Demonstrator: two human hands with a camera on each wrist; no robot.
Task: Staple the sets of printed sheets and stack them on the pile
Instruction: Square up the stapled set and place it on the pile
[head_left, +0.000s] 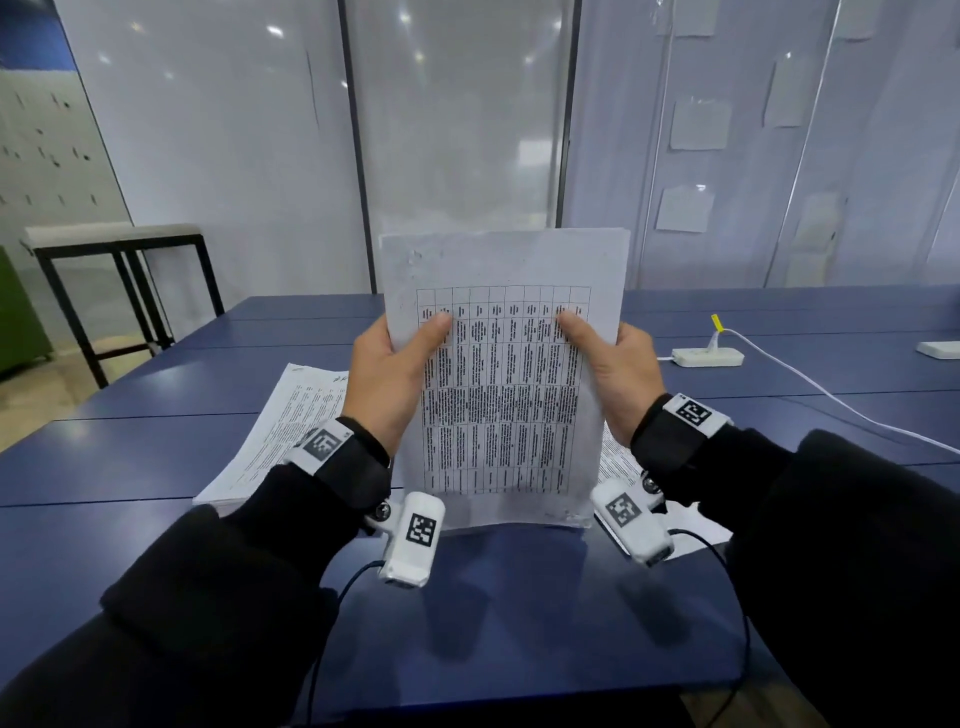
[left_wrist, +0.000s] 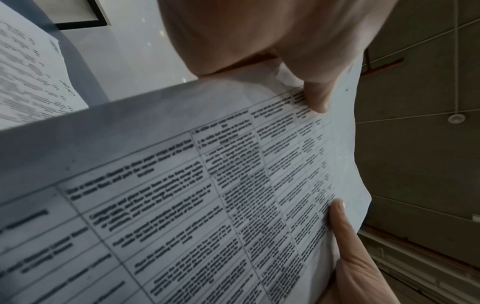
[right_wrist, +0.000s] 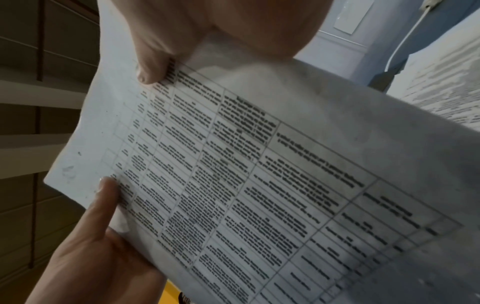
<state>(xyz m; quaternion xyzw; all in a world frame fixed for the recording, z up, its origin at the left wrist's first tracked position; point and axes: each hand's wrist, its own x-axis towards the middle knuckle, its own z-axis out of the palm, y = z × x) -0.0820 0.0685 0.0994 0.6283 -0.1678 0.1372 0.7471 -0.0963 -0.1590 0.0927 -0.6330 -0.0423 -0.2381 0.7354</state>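
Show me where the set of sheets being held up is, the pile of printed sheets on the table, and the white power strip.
set of sheets (head_left: 501, 395), head view, middle of the printed table.
pile (head_left: 270, 441), head view, top sheet.
power strip (head_left: 706, 357), head view, top face.

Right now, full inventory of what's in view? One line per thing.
set of printed sheets: one, white with a black table, held upright, bottom edge on the table
pile of printed sheets: one, white, flat on the table behind the left wrist
more printed sheets: white, flat behind the right wrist, count unclear
table: one, dark blue
power strip: one, white with cable, far right
side table: one, black frame, far left
left hand: grips the set's left edge
right hand: grips its right edge
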